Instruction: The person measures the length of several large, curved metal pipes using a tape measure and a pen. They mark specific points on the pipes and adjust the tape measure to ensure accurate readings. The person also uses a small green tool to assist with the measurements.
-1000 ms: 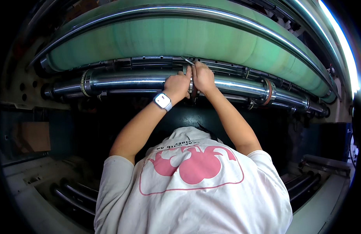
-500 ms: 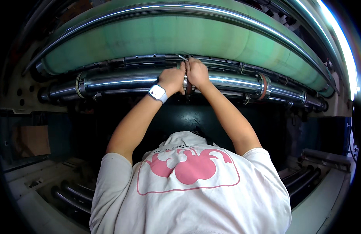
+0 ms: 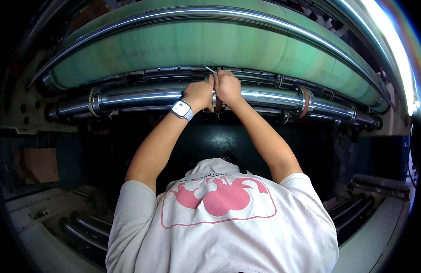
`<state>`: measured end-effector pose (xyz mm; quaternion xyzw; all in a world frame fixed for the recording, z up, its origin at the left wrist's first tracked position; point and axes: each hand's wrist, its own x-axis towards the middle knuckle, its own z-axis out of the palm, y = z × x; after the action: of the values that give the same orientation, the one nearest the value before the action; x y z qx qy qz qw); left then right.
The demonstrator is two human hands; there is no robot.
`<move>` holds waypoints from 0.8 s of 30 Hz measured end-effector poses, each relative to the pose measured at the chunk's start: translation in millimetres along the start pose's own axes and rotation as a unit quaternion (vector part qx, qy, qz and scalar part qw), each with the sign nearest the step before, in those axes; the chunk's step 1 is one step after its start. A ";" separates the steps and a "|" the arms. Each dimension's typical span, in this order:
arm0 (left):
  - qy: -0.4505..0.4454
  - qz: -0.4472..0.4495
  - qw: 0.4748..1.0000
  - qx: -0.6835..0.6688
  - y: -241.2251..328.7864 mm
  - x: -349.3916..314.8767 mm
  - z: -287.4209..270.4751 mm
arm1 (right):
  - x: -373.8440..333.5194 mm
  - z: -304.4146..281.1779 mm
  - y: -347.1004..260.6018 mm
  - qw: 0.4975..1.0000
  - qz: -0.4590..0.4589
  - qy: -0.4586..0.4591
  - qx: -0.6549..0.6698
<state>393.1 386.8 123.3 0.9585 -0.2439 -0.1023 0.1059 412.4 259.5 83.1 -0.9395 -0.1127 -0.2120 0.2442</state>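
A polished metal shaft (image 3: 142, 97) runs across in front of me, with a narrow metal and reddish-brown ring collar (image 3: 219, 103) near its middle. My left hand (image 3: 199, 94), a watch on its wrist, is closed at the collar's left side, thumb and fingers against it. Close beside it, my right hand (image 3: 228, 87) is closed over the top of the collar. From between the two hands a thin silver rod-like tool (image 3: 211, 69) sticks up to the left, its near end hidden in my right fingers. The fingertips of both hands are partly hidden.
Behind the shaft lies a large green roller (image 3: 174, 45) with a thin chrome bar (image 3: 210, 10) across it. More ring collars sit on the shaft at left (image 3: 93, 101) and right (image 3: 305, 101). Pale machine side frames stand at both ends. A brown cardboard piece (image 3: 37, 166) is at far left.
Both hands stay at the collar. My right hand has shifted slightly down and left, and the thin tool's visible end has moved a little left and lower.
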 end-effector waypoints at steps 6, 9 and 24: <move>0.026 -0.023 0.999 0.017 5.7 -8.6 10.4 | -6.7 1.8 0.3 0.998 -0.040 0.048 0.001; 0.024 -0.013 1.000 0.003 4.7 -8.1 6.4 | -5.7 3.0 2.4 0.998 -0.040 0.043 0.004; 0.010 0.023 1.000 -0.016 -14.4 -17.1 5.5 | 0.4 -40.2 26.0 0.993 -0.095 -0.006 0.070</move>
<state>383.5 406.7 116.8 0.9517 -0.2636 -0.0943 0.1263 407.2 217.0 104.4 -0.9063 -0.2173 -0.2204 0.2877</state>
